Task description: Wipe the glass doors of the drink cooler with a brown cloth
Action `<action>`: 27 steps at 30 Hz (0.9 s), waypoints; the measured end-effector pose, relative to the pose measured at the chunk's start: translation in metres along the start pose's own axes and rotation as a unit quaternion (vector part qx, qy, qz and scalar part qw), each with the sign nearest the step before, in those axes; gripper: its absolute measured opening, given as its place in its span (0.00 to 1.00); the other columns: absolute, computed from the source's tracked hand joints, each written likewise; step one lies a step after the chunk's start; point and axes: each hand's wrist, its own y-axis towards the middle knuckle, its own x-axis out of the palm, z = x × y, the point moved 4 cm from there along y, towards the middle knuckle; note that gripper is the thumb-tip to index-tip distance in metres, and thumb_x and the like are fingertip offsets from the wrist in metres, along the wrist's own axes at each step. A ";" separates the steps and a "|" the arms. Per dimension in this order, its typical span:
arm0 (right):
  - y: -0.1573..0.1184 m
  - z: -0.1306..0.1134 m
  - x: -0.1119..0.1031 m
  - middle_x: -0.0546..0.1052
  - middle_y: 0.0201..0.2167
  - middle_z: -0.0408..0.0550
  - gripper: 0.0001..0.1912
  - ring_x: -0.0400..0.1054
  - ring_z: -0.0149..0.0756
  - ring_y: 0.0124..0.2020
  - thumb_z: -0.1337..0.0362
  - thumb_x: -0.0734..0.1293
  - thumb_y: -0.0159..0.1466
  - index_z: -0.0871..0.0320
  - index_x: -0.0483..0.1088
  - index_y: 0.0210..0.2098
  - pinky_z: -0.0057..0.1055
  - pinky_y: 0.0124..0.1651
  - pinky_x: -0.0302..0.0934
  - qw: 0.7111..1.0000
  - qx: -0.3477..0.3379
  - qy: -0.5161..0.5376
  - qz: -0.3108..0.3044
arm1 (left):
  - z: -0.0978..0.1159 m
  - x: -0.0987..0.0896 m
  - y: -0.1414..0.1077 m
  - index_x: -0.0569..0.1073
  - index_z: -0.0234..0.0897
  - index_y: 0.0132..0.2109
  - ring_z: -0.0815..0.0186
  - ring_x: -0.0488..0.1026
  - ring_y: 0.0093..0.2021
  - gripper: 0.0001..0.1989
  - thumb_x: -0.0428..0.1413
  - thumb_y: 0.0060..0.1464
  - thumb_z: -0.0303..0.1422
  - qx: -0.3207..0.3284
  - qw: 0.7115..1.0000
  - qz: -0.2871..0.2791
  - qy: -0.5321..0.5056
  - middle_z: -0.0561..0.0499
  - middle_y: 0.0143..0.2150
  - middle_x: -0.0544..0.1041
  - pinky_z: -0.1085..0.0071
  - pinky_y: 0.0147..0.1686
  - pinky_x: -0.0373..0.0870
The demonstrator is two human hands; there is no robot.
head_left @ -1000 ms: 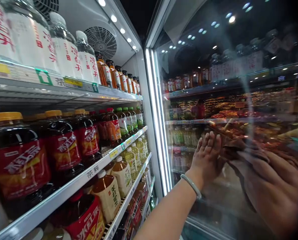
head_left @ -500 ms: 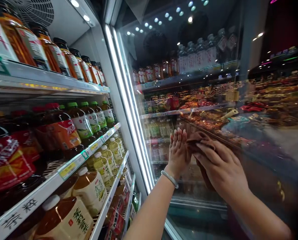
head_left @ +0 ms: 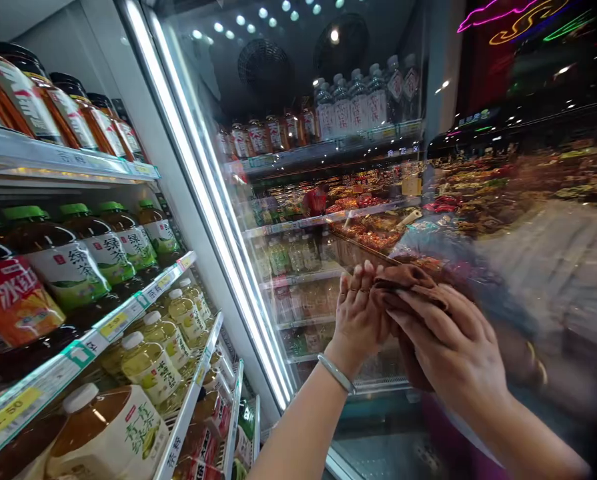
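Observation:
My left hand (head_left: 359, 310) rests against the glass door (head_left: 298, 293), fingers stretched upward. It wears rings and a pale bangle (head_left: 336, 374) at the wrist. Just right of it, my right hand (head_left: 453, 337) grips a bunched brown cloth (head_left: 403, 277) at the glass. The cloth's folds stick out past the fingertips, and part of it hangs beneath the palm. The two hands are side by side, with the cloth close to the left fingers.
On the left, a fridge shelf (head_left: 128, 313) carries green-capped tea bottles (head_left: 73, 257). Amber bottles (head_left: 68, 110) stand above, and pale yellow bottles (head_left: 153, 360) below. A bright light strip (head_left: 198, 180) runs along the fridge edge. The glass mirrors bottles, food displays and neon lights.
The view has turned right, so the shelves and light strip sit farther left. Both hands remain close together at the glass, the right one still holding the cloth.

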 end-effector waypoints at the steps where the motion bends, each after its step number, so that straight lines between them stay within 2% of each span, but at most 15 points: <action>1: 0.005 0.001 -0.002 0.79 0.57 0.46 0.17 0.66 0.47 0.66 0.69 0.69 0.69 0.50 0.77 0.55 0.49 0.74 0.58 1.000 0.009 -0.008 0.013 | 0.003 0.000 0.003 0.42 0.28 0.78 0.54 0.41 0.80 0.39 0.47 0.67 0.32 -0.002 1.000 0.001 -0.010 0.36 0.79 0.52 0.47 0.77 0.48; 5: 0.021 -0.006 0.005 0.80 0.55 0.45 0.16 0.67 0.46 0.64 0.68 0.69 0.69 0.48 0.78 0.55 0.49 0.75 0.57 0.999 0.004 -0.019 0.036 | -0.002 -0.001 0.013 0.44 0.32 0.78 0.52 0.42 0.80 0.38 0.48 0.68 0.34 -0.001 0.998 0.044 -0.040 0.35 0.79 0.53 0.43 0.76 0.49; 7: 0.014 -0.008 0.006 0.81 0.55 0.45 0.16 0.67 0.46 0.64 0.68 0.68 0.70 0.50 0.77 0.55 0.49 0.76 0.55 1.000 -0.014 -0.014 0.020 | -0.006 -0.003 0.014 0.44 0.32 0.79 0.53 0.42 0.80 0.37 0.47 0.68 0.35 0.012 0.997 0.058 -0.045 0.36 0.79 0.52 0.45 0.77 0.48; 9: -0.002 -0.005 0.000 0.80 0.55 0.45 0.17 0.67 0.45 0.64 0.69 0.68 0.69 0.52 0.77 0.56 0.49 0.76 0.55 1.000 -0.027 -0.003 0.000 | -0.005 -0.004 0.013 0.42 0.30 0.79 0.54 0.41 0.80 0.36 0.44 0.70 0.35 0.004 0.998 0.049 -0.044 0.36 0.79 0.50 0.47 0.78 0.46; 11: -0.019 0.003 -0.012 0.80 0.55 0.45 0.18 0.67 0.45 0.64 0.71 0.69 0.68 0.52 0.76 0.56 0.49 0.76 0.55 1.000 -0.026 -0.004 -0.015 | 0.006 -0.004 0.010 0.41 0.27 0.78 0.54 0.38 0.81 0.36 0.42 0.70 0.34 -0.011 0.999 0.029 -0.037 0.35 0.80 0.49 0.48 0.78 0.41; 13: -0.029 0.012 -0.024 0.80 0.55 0.46 0.20 0.67 0.46 0.65 0.72 0.70 0.67 0.51 0.76 0.57 0.50 0.75 0.58 1.000 -0.013 -0.023 -0.009 | 0.026 -0.001 0.007 0.42 0.27 0.78 0.55 0.36 0.81 0.35 0.42 0.71 0.34 0.000 0.999 0.012 -0.036 0.37 0.80 0.49 0.50 0.79 0.37; 17: -0.024 0.018 -0.035 0.80 0.54 0.46 0.19 0.68 0.48 0.63 0.71 0.73 0.65 0.49 0.78 0.54 0.53 0.71 0.64 0.998 0.014 -0.046 0.048 | 0.058 0.005 0.003 0.47 0.26 0.77 0.53 0.36 0.81 0.34 0.45 0.70 0.33 0.019 0.997 0.034 -0.067 0.37 0.80 0.46 0.49 0.79 0.32; 19: -0.025 0.017 -0.036 0.81 0.53 0.47 0.18 0.70 0.47 0.62 0.71 0.73 0.65 0.50 0.78 0.53 0.52 0.71 0.65 0.998 0.009 -0.036 0.041 | 0.062 0.005 0.004 0.47 0.25 0.77 0.52 0.37 0.81 0.35 0.47 0.70 0.33 0.016 0.996 0.052 -0.077 0.37 0.80 0.45 0.49 0.79 0.32; 21: -0.034 0.020 -0.041 0.81 0.53 0.48 0.17 0.71 0.47 0.61 0.71 0.73 0.65 0.52 0.78 0.53 0.53 0.71 0.64 0.999 -0.003 -0.033 0.007 | 0.063 0.003 0.007 0.45 0.27 0.78 0.55 0.37 0.81 0.35 0.45 0.70 0.32 0.024 0.995 0.052 -0.081 0.38 0.81 0.43 0.51 0.79 0.34; 24: -0.050 0.034 -0.062 0.81 0.52 0.46 0.15 0.74 0.47 0.57 0.69 0.73 0.65 0.49 0.79 0.50 0.53 0.69 0.67 0.999 -0.016 -0.045 -0.015 | 0.066 -0.001 0.013 0.42 0.26 0.78 0.56 0.34 0.81 0.35 0.44 0.71 0.31 0.009 0.996 0.033 -0.080 0.40 0.81 0.40 0.54 0.79 0.34; 27: -0.042 0.050 -0.083 0.80 0.48 0.47 0.14 0.76 0.46 0.53 0.73 0.75 0.62 0.49 0.78 0.44 0.51 0.67 0.69 0.993 0.033 -0.089 0.068 | 0.078 -0.001 0.019 0.42 0.28 0.78 0.57 0.32 0.81 0.37 0.47 0.68 0.29 0.005 0.997 0.032 -0.077 0.41 0.81 0.41 0.52 0.79 0.31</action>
